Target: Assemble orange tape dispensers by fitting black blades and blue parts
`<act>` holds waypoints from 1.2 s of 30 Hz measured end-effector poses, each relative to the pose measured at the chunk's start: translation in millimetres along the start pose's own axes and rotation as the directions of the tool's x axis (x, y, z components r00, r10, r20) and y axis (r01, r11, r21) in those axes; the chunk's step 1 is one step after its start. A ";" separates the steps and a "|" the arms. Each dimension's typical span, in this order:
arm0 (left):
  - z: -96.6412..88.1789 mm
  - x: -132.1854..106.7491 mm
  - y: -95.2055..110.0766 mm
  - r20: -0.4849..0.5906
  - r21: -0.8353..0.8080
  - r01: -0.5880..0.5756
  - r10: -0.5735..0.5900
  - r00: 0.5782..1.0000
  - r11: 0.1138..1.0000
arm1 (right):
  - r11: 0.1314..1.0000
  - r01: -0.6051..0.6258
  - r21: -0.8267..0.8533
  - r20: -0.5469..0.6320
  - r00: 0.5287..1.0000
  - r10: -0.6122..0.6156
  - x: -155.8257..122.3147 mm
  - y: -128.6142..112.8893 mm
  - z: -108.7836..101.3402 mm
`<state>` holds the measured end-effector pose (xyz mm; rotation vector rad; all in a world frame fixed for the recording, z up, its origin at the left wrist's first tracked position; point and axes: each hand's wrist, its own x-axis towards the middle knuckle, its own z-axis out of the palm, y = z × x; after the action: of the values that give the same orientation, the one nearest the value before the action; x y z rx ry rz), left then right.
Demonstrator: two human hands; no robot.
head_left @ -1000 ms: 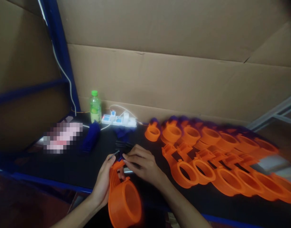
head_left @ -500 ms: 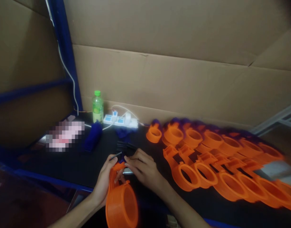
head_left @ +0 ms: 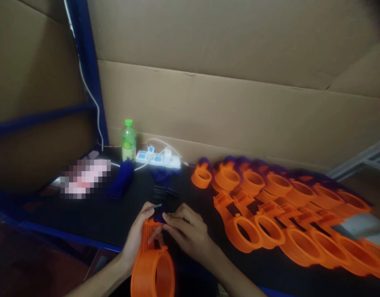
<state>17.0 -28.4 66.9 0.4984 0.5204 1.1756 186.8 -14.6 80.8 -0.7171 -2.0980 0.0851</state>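
My left hand (head_left: 137,237) is wrapped round the ribbed neck of an orange ring-shaped plastic part (head_left: 153,270), whose round opening hangs over the table's near edge. My right hand (head_left: 186,233) pinches at the top end of that part, where a small dark blue piece (head_left: 159,214) sits between the fingertips of both hands. A thin light sliver pokes out by my left thumb. Just beyond the hands lies a small stack of black pieces (head_left: 163,193).
Two rows with several more orange ring parts (head_left: 286,206) fill the black table (head_left: 93,214) to the right. At the back stand a green-capped bottle (head_left: 128,140), a white power strip (head_left: 157,159) and a dark blue block (head_left: 121,181). Cardboard walls (head_left: 227,103) surround the bench.
Both hands and the held orange part have drifted slightly lower and left in view; the ring now hangs further past the table edge. The grip looks the same.
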 end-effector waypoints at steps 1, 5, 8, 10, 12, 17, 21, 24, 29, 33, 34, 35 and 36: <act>0.5 -0.3 -0.6 -0.010 0.011 -0.005 0.005 1.000 1.000 | 1.000 0.004 -0.006 0.003 1.000 -0.004 -1.0 -0.7 -0.1; 2.8 -2.1 -0.8 -0.054 0.029 0.016 -0.014 0.998 0.999 | 1.000 0.014 0.000 0.000 1.000 -0.014 -4.9 -3.8 -0.3; 2.9 -2.5 -0.9 -0.096 0.016 0.048 -0.046 0.994 0.999 | 1.000 0.012 -0.017 0.006 1.000 -0.012 -7.7 -5.9 -0.1; 2.1 -1.5 -1.8 -0.114 0.013 0.055 -0.053 0.992 0.998 | 0.999 0.013 -0.032 0.008 1.000 -0.013 -9.8 -6.7 1.0; 1.0 0.1 -2.8 -0.127 0.006 0.054 -0.053 0.990 0.999 | 0.999 0.015 -0.032 0.010 1.000 -0.014 -11.6 -7.1 2.8; -2.4 1.9 -4.5 -0.127 -0.018 0.052 -0.053 0.990 0.999 | 1.000 -0.018 -0.022 0.011 1.000 0.019 -13.4 -10.7 4.6; -5.2 0.9 -6.4 -0.054 0.017 0.077 -0.076 0.996 0.997 | 0.998 -0.055 0.002 0.023 0.998 0.055 -11.3 -17.4 -3.5; -6.4 0.5 -7.4 0.010 0.004 0.094 -0.094 0.996 0.996 | 0.992 -0.124 0.002 0.030 0.992 0.124 -4.8 -23.8 -9.0; -3.1 -3.9 -2.4 0.031 -0.135 0.080 -0.077 0.997 0.988 | 0.934 -0.347 0.082 0.014 0.938 0.347 14.3 -34.8 -6.2; 1.0 -5.6 0.1 0.031 -0.197 0.076 -0.071 0.997 0.978 | 0.935 -0.349 0.059 -0.012 0.937 0.350 31.3 -38.9 -11.7; 1.4 -4.9 -0.5 0.044 -0.188 0.062 -0.055 0.998 0.980 | 0.942 -0.335 0.032 -0.018 0.942 0.335 35.4 -39.6 -15.5; 1.4 -4.0 -1.4 0.056 -0.175 0.036 -0.027 0.998 0.984 | 0.947 -0.321 -0.017 -0.014 0.947 0.321 39.3 -40.5 -19.8; 1.3 -3.0 -2.4 0.067 -0.158 0.004 0.007 0.998 0.987 | 0.948 -0.308 -0.086 0.001 0.951 0.309 42.7 -41.7 -24.2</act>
<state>18.7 -32.1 66.8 0.4005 0.3650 1.1865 167.7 -31.8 139.9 -1.0964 -1.9961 0.1752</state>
